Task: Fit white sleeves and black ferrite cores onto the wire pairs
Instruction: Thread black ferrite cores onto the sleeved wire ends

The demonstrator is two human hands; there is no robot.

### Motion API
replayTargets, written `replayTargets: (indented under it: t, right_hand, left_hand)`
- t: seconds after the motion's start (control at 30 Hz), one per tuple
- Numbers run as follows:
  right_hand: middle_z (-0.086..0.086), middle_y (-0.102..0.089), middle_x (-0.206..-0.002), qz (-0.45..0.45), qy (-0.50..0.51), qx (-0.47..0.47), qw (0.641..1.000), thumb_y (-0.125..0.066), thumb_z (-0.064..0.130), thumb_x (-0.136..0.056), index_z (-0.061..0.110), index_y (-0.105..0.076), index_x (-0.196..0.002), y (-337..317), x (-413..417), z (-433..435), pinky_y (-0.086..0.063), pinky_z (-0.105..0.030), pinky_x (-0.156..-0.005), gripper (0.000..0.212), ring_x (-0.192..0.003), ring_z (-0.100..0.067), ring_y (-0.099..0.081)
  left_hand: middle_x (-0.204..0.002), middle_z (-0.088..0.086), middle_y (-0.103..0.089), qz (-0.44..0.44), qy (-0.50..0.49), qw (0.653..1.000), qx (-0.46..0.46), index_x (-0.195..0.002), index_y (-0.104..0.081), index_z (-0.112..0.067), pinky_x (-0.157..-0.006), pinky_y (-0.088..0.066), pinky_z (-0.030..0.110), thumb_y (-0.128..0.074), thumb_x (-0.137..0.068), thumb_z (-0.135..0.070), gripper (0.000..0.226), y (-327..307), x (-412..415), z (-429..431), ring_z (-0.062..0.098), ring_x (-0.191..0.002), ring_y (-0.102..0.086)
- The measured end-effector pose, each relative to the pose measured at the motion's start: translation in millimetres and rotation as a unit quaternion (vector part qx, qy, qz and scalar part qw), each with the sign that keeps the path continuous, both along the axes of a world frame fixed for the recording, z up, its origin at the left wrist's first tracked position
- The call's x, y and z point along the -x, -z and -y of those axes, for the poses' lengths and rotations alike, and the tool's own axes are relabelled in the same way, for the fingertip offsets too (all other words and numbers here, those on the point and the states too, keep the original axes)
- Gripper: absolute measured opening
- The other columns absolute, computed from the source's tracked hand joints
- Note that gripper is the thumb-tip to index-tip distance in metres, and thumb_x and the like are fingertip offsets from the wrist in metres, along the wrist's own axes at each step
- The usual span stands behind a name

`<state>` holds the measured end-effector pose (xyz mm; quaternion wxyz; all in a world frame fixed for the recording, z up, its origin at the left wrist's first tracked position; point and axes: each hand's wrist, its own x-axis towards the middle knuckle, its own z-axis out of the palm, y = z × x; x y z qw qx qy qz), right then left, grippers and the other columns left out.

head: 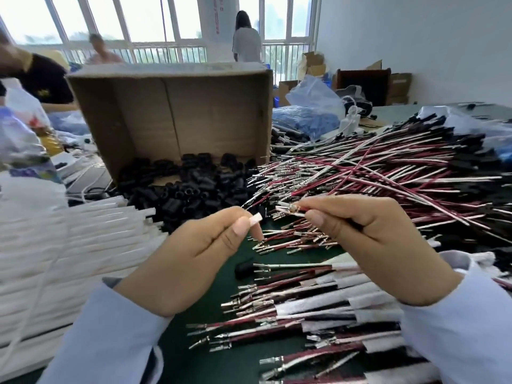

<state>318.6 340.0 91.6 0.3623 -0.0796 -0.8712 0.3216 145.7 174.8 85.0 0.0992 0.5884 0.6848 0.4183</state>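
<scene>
Left grip point(199, 250) pinches flat white sleeve point(256, 218); right grip point(374, 239) pinches red-and-white wire pair point(288, 210), silver terminals exposed, near sleeve end.

Bright daylight from the rear windows point(155, 20), wide-angle edge warping, and perhaps slight motion blur.
</scene>
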Motion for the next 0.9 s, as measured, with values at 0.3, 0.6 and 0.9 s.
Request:
replayTargets:
  t: [0.3,0.6,0.9]
  right_hand:
    - [0.01,-0.07,-0.078,-0.029,-0.022,-0.044,0.998,-0.057,0.036,-0.089,0.03,-0.072,-0.105,1.1,-4.5,9.9,-0.051,-0.029,-0.062,0.023,-0.073,-0.011,-0.066]
    - [-0.006,-0.07,-0.077,0.024,-0.048,-0.03,0.998,-0.051,0.05,-0.089,0.037,-0.065,-0.106,0.7,-6.1,9.4,-0.052,-0.038,-0.061,0.025,-0.07,-0.023,-0.067]
    - [-0.008,-0.067,-0.07,0.043,-0.024,-0.085,0.995,-0.05,0.049,-0.09,0.024,-0.067,-0.098,0.1,-10.8,7.0,-0.052,-0.04,-0.056,0.031,-0.065,-0.023,-0.065]
  left_hand:
    - [-0.065,-0.02,-0.05,-0.033,0.047,0.996,-0.064,-0.094,-0.064,-0.026,-0.057,-0.033,0.007,-0.041,-0.098,-0.032,0.024,-2.8,-14.6,-7.4,0.002,-0.057,-0.046]
    - [-0.077,-0.025,-0.057,-0.094,0.013,0.992,-0.079,-0.098,-0.066,-0.026,-0.064,-0.036,0.009,-0.042,-0.099,-0.032,0.025,-4.3,-17.0,-4.6,-0.007,-0.072,-0.055]
    - [-0.09,-0.016,-0.064,-0.171,-0.023,0.983,-0.063,-0.101,-0.063,-0.027,-0.071,-0.049,0.031,-0.031,-0.099,-0.043,0.036,-5.4,-23.4,-3.0,0.004,-0.086,-0.062]
